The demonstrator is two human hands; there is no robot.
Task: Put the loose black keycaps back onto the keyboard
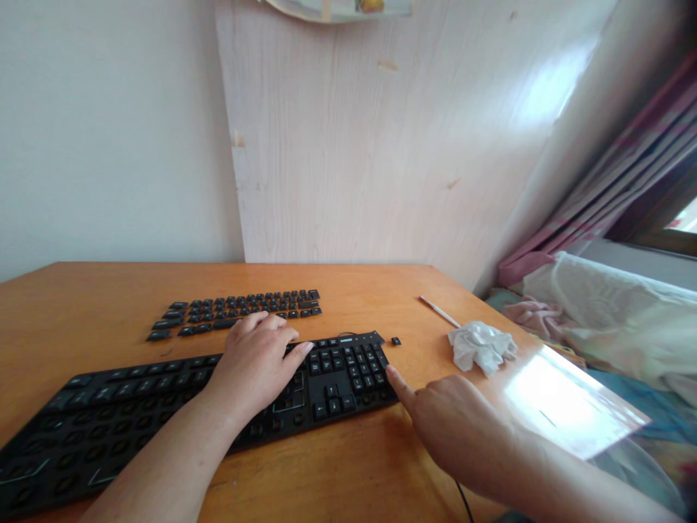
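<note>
A black keyboard (337, 381) lies slantwise on the wooden table. Many of its key sockets in the left and middle parts are bare, while the number pad at the right holds keycaps. My left hand (260, 356) rests across the keyboard's upper middle, palm down, fingers stretched past its far edge and thumb pointing right. Beyond it, loose black keycaps (224, 324) are laid out in rows; the fingertips are close to the nearest row. My right hand (454, 418) has its index finger extended to the number pad's right edge, with the other fingers curled under and partly hidden.
One single keycap (396, 341) sits just off the keyboard's far right corner. Crumpled white tissue (482, 347) and a thin stick (438, 311) lie to the right. A glossy sheet (577, 407) covers the right table edge. A black cable (464, 501) runs below my right wrist.
</note>
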